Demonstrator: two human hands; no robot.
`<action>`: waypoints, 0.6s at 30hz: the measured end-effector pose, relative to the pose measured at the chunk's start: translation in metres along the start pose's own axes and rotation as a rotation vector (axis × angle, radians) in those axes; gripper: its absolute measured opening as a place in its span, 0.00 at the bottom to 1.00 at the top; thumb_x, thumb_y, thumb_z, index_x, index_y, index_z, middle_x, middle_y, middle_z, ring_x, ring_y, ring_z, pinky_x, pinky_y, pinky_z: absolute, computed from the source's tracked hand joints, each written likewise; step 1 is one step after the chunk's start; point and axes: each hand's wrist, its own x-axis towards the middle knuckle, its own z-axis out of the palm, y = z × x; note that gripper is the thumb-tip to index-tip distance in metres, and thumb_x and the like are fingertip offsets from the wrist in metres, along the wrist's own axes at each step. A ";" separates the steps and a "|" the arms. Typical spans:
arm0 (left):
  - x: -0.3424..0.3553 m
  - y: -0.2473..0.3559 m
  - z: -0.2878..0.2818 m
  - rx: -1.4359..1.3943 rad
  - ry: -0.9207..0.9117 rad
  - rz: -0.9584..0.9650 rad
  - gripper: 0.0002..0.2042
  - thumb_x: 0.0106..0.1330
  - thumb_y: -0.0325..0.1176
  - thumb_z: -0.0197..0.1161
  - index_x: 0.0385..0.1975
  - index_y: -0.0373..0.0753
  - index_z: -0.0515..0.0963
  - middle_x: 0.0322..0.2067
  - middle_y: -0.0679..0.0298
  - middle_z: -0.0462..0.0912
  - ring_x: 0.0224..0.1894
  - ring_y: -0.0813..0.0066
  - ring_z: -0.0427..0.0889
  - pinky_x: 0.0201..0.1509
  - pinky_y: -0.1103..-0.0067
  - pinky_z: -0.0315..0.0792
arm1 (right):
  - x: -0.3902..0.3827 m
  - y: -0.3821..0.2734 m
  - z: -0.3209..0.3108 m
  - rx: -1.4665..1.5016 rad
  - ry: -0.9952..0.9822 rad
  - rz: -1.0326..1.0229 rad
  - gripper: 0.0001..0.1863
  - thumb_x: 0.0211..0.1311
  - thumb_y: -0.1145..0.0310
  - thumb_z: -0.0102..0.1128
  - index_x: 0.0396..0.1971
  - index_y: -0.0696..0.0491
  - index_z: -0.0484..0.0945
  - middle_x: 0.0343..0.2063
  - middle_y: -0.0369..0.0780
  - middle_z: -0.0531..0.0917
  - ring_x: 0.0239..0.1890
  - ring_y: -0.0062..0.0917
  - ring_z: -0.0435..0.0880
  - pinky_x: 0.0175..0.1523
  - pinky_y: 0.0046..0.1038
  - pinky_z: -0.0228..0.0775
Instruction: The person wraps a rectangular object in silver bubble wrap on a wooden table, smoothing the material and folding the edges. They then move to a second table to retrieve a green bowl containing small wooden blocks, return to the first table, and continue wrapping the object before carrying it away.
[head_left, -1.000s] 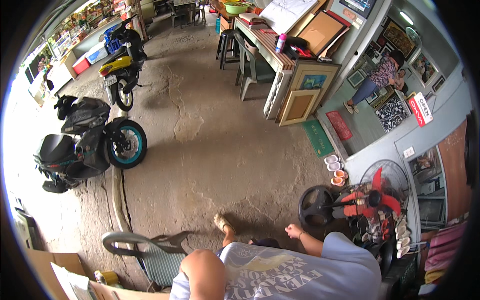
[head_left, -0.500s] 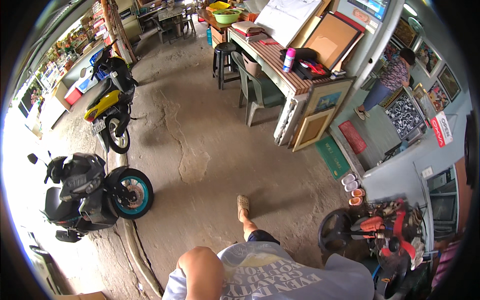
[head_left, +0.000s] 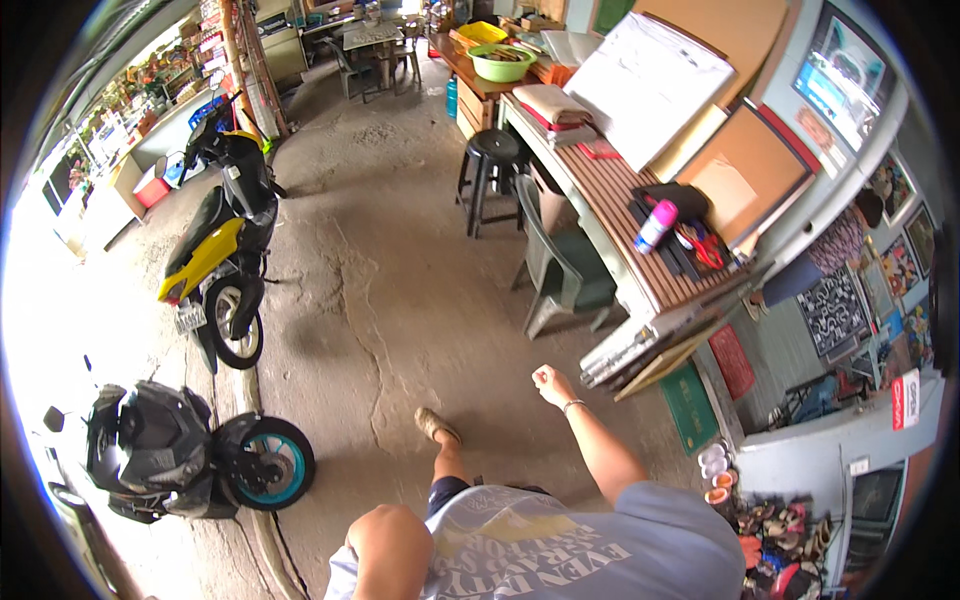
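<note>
Nearer now, the slatted table lies beyond the empty, fisted right hand; left hand unseen.

The person's right hand is curled into a loose fist, holding nothing, out over the cracked concrete floor. The left hand is not in view. One sandalled foot is planted ahead. Near the fist stands a long wooden table (a pink-capped bottle on top), with a grey plastic chair and black stool alongside. Left: a yellow motorcycle and a teal-wheeled one.
</note>
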 end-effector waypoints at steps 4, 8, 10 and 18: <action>-0.044 -0.135 -0.092 0.084 -0.220 0.133 0.08 0.51 0.22 0.59 0.14 0.41 0.69 0.14 0.72 0.68 0.14 0.81 0.67 0.14 0.82 0.57 | 0.112 -0.070 0.019 0.193 -0.134 0.014 0.15 0.68 0.55 0.57 0.36 0.52 0.79 0.31 0.44 0.85 0.36 0.38 0.85 0.42 0.36 0.76; -0.068 -0.273 -0.176 0.130 -0.633 -0.466 0.17 0.44 0.46 0.69 0.13 0.39 0.72 0.13 0.66 0.72 0.14 0.67 0.72 0.14 0.75 0.60 | 0.120 -0.052 0.070 0.111 -0.364 0.387 0.18 0.68 0.51 0.57 0.37 0.52 0.76 0.29 0.41 0.85 0.34 0.29 0.84 0.41 0.34 0.74; -0.088 -0.337 -0.223 0.216 -0.845 -0.725 0.19 0.67 0.51 0.61 0.22 0.42 0.76 0.24 0.65 0.75 0.28 0.68 0.76 0.32 0.75 0.70 | 0.121 -0.036 0.083 0.026 -0.658 0.385 0.18 0.64 0.53 0.59 0.31 0.54 0.82 0.32 0.44 0.87 0.32 0.33 0.85 0.39 0.40 0.75; -0.230 -0.640 -0.302 0.132 -0.944 -1.030 0.13 0.63 0.40 0.67 0.23 0.40 0.77 0.21 0.64 0.77 0.25 0.64 0.77 0.30 0.71 0.70 | 0.279 -0.041 0.102 0.040 -0.857 0.626 0.17 0.64 0.55 0.59 0.30 0.55 0.82 0.32 0.46 0.87 0.35 0.38 0.85 0.39 0.41 0.75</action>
